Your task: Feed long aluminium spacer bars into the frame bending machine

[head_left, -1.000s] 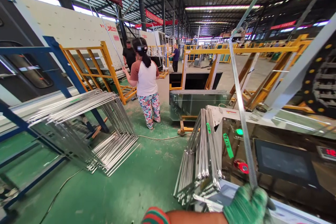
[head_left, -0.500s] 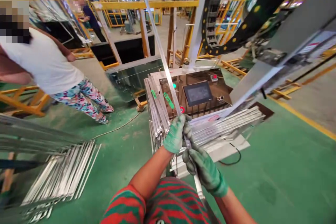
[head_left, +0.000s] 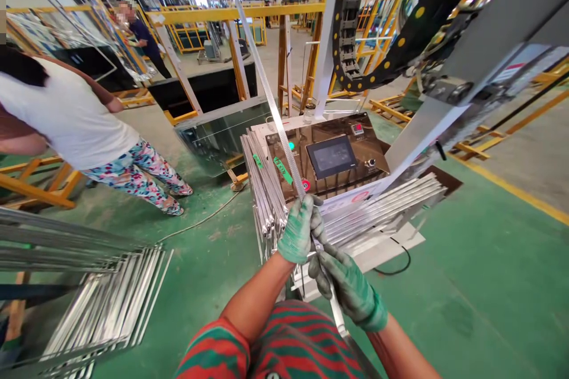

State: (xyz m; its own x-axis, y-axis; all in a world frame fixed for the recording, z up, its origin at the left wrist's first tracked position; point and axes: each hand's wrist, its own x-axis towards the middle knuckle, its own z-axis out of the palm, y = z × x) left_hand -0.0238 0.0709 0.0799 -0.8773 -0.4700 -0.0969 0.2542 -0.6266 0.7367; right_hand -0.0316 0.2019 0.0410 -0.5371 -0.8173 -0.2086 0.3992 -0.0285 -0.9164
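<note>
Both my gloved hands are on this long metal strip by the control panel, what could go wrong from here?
The long metal strip reaches high overhead past the yellow frame; swinging it may strike that. The person in the white shirt stands close on the left, within likely sweep. The left hand and right hand grip close together near one end, so the far end may whip.

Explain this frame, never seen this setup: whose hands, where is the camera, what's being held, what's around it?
The camera sits on a worker's head, looking forward and down, so the two green-gloved hands at the bottom are the wearer's own. The left hand and right hand both close around one long thin metal strip, left above right; it runs up and away past the top edge. Behind it is a machine console with a dark touchscreen. Bundles of similar metal frames lean at its left, and more lie on the green floor. Another person in a white top stands at left.
</note>
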